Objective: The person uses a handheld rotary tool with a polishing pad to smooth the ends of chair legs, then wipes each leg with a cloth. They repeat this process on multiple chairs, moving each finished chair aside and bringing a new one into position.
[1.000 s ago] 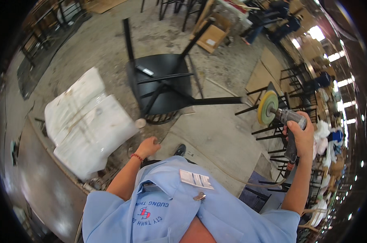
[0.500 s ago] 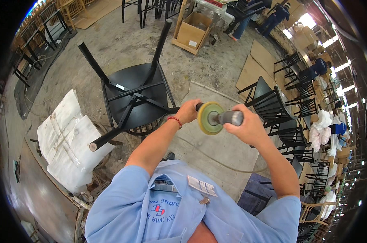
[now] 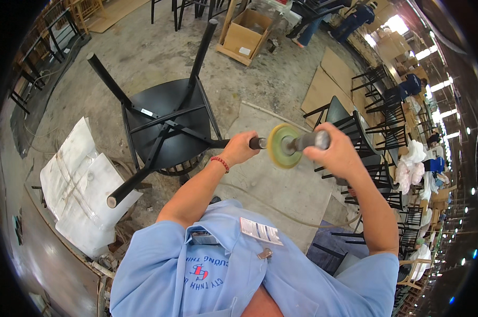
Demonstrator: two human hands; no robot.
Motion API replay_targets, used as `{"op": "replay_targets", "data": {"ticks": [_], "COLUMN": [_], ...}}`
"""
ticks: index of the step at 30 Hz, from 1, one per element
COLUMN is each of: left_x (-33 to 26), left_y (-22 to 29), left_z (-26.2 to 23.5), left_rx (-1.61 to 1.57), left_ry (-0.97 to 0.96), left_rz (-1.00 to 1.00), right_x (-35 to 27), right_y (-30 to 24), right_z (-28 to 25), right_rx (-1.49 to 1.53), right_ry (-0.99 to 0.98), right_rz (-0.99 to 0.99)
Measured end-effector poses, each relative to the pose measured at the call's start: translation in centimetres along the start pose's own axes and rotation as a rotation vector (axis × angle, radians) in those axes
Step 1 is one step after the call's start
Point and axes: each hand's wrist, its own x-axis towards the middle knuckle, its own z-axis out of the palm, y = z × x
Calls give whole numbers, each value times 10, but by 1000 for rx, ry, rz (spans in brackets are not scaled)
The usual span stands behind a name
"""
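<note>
An upturned black wooden chair (image 3: 157, 99) shows the underside of its seat, with crossed braces and its legs sticking out. My left hand (image 3: 239, 149) is closed around one leg, near its end. In my right hand (image 3: 335, 153) is a disc sander (image 3: 285, 146), gripped by its dark body, its round yellow-green pad facing the leg end. A narrow gap seems to separate pad and leg. My right fingers are partly hidden behind the tool.
White wrapped sheets (image 3: 80, 177) lie at the left. A hose (image 3: 292, 221) curves over the floor below my arms. Black chairs (image 3: 360, 140) stand in a row at the right, beside cardboard sheets (image 3: 323, 87). A cardboard box (image 3: 244, 34) and co-workers (image 3: 355, 20) are farther off.
The sander has moved right, away from the leg end, which now shows bare beyond my left hand. The chair has shifted slightly left in the view.
</note>
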Motion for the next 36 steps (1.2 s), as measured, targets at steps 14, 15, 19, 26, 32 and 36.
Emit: {"op": "replay_targets", "data": {"ticks": [14, 15, 19, 26, 32, 36], "left_x": [-4, -3, -2, -3, -3, -1], "left_y": [0, -3, -11, 2, 0, -12], "left_z": [1, 2, 9, 4, 1, -13], "left_rx": [-10, -15, -38, -29, -55, -1], "left_ry": [39, 40, 77, 47, 20, -111], "left_rz": [4, 20, 86, 25, -8, 0], "right_x": [6, 2, 11, 17, 26, 58], "right_y": [-24, -30, -30, -24, -9, 37], "right_z": [-9, -3, 11, -7, 6, -17], "right_rx": [-137, -128, -127, -73, -64, -51], "right_ry": [-52, -88, -116, -85, -73, 159], "right_rz": [19, -8, -30, 89, -32, 54]}}
